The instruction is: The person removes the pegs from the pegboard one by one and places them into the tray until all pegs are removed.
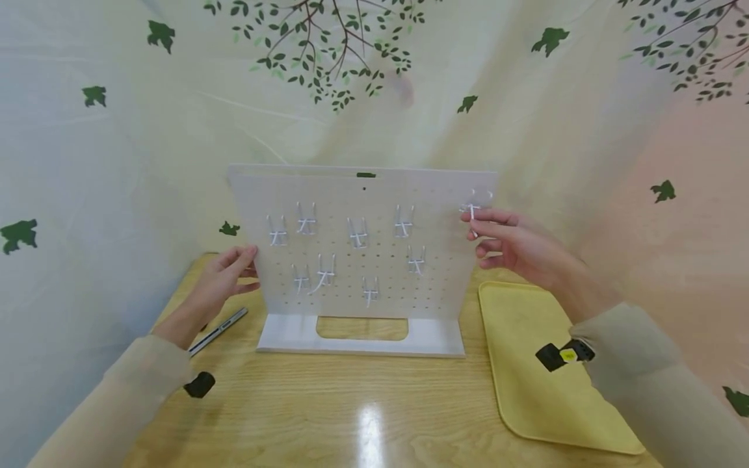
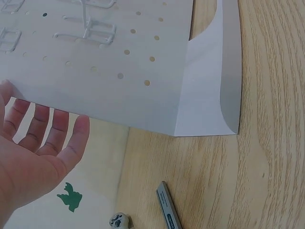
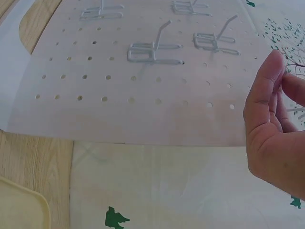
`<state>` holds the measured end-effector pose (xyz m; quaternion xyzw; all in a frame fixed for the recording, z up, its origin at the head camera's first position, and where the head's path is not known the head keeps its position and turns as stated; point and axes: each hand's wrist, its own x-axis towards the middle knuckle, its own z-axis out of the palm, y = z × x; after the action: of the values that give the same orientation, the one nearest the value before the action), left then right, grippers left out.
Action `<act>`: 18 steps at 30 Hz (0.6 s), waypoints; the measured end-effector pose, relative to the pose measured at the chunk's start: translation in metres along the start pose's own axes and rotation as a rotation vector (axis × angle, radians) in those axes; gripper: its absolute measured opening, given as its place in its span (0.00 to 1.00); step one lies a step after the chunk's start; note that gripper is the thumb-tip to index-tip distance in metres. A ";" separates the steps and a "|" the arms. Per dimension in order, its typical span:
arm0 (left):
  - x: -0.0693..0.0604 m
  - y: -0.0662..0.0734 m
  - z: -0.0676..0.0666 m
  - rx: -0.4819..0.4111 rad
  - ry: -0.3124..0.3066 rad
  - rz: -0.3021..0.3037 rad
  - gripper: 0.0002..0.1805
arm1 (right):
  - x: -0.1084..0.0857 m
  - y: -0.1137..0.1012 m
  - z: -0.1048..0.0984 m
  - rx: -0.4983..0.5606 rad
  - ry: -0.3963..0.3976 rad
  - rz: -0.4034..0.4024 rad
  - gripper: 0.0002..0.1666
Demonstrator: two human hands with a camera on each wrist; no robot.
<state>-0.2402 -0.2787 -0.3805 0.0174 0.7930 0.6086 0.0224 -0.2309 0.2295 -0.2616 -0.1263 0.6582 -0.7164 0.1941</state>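
The white pegboard [image 1: 345, 296] stands upright at the far middle of the surface [image 1: 304, 396], on a white base [image 1: 287, 335] with a rounded cut-out at its centre. Eight white wire hooks [image 1: 357, 235] are mounted on its face: four in an uneven upper row, four lower down, with many holes bare among them. The left hand [image 1: 219, 279] grips the pegboard's left edge, thumb to the front, the other fingers reaching behind. The right hand [image 1: 506, 242] is at the opposite edge, near the upper corner, and pinches a further hook [image 1: 473, 213] between thumb and forefinger in front of the perforated face; whether this piece touches the pegboard cannot be determined. The right-wrist view confirms the thumb and finger brought together, with the piece largely hidden there. A yellow tray [image 1: 526, 364] lies to the right of the base, partly beneath the right forearm. A slim grey bar [image 1: 219, 331] lies to the left, beside the left wrist. A small, pale, rounded object [image 2: 119, 220] with dark markings is near it in the left-wrist view. A pale cloth [image 1: 175, 130] printed with branches and green shapes hangs behind.
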 end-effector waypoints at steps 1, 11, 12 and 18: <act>0.000 0.000 0.000 -0.006 0.000 0.002 0.32 | -0.002 0.001 -0.002 -0.014 0.006 -0.014 0.15; -0.002 -0.003 0.000 -0.042 0.035 0.008 0.28 | -0.026 0.026 -0.039 -0.167 0.091 -0.155 0.08; -0.002 -0.003 0.000 -0.041 0.035 0.013 0.28 | -0.028 0.030 -0.043 -0.180 0.108 -0.162 0.08; 0.001 -0.005 0.002 -0.031 0.045 0.038 0.28 | -0.038 0.057 -0.070 -0.184 0.203 -0.184 0.08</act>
<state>-0.2412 -0.2780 -0.3863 0.0187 0.7833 0.6213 -0.0067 -0.2214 0.3054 -0.3223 -0.1303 0.7231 -0.6767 0.0478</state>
